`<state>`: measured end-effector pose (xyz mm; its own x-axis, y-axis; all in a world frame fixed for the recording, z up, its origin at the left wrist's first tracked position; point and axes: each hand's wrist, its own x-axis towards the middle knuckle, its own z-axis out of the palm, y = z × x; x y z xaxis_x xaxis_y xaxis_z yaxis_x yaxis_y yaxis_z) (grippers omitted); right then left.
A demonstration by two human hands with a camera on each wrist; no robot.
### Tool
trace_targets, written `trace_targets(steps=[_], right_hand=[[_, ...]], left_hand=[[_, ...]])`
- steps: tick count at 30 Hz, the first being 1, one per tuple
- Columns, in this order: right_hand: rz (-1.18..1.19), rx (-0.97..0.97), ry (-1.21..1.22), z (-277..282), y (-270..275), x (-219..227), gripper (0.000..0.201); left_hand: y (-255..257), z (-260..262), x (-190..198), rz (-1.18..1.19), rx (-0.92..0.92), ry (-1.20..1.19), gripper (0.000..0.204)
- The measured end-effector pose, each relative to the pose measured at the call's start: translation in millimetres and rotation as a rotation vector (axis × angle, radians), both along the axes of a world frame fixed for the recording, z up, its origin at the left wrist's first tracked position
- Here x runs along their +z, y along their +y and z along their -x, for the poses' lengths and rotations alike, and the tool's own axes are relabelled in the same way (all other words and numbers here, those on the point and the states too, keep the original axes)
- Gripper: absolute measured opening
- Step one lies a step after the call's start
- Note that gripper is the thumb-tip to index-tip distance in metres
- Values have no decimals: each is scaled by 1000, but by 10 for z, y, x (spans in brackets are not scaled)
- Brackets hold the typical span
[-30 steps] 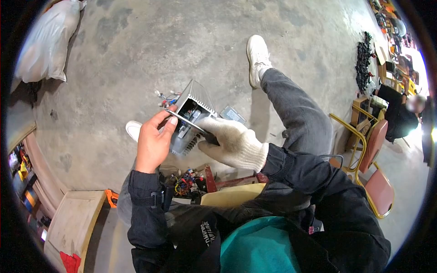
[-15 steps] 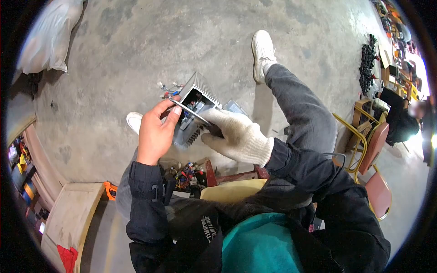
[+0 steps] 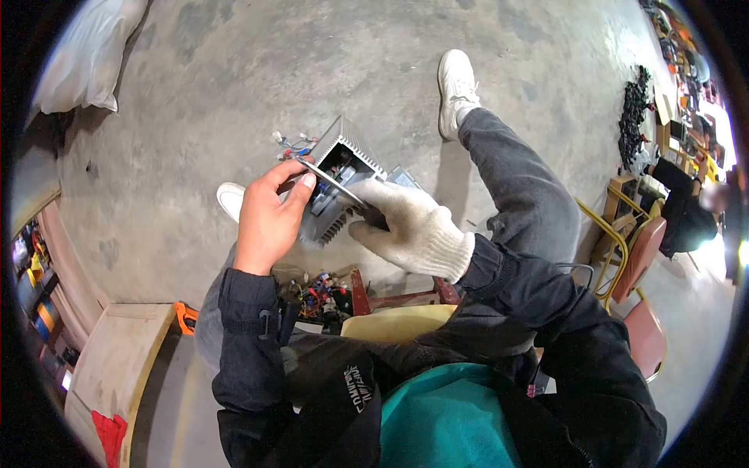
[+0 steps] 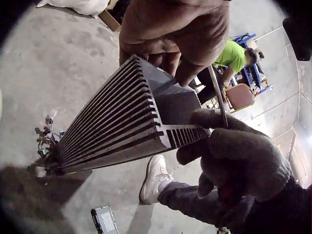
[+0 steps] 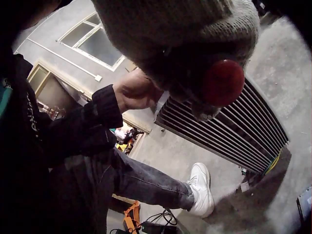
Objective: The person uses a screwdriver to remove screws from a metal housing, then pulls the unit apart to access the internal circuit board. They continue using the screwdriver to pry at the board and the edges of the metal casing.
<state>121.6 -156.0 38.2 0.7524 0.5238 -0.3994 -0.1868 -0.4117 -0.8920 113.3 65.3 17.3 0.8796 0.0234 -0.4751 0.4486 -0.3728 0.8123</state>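
My gloved right hand (image 3: 417,226) grips the dark handle of a screwdriver (image 3: 342,189), whose red round butt shows in the right wrist view. Its thin metal shaft runs up and left to my bare left hand (image 3: 269,214). There, finger and thumb pinch the shaft near its tip. Directly beyond both hands is a finned grey metal housing (image 4: 112,117), its open end tilted toward me. Electronic parts (image 3: 337,183) show inside the housing in the head view, partly hidden by the shaft and glove.
Loose connectors with wires (image 3: 292,144) lie at the housing's far end. A labelled metal box (image 3: 403,178) is on the floor to its right. Between my legs are a wire bundle (image 3: 321,296) and a cream stool seat (image 3: 398,324). Chairs (image 3: 641,257) and another person (image 3: 686,207) are at right.
Both hands, the screwdriver and the housing appear slightly higher and further right in the head view. The hold on the screwdriver looks the same.
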Motion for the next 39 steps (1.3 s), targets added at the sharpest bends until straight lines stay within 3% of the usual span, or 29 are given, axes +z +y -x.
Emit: trace_targets(steps=[13, 25, 31, 35, 39], right_hand=[[67, 14, 7, -30, 25, 41, 28], [114, 81, -15, -47, 14, 44, 41], [88, 56, -44, -52, 29, 101, 31], [168, 126, -25, -57, 19, 102, 41], [192, 132, -53, -61, 37, 96, 40]], left_hand=[[19, 4, 16, -52, -2, 67, 23], [37, -8, 34, -74, -13, 92, 28], [54, 26, -47, 31, 122, 88, 27], [153, 7, -106, 6, 195, 6, 26], [224, 13, -99, -111, 106, 108, 22]])
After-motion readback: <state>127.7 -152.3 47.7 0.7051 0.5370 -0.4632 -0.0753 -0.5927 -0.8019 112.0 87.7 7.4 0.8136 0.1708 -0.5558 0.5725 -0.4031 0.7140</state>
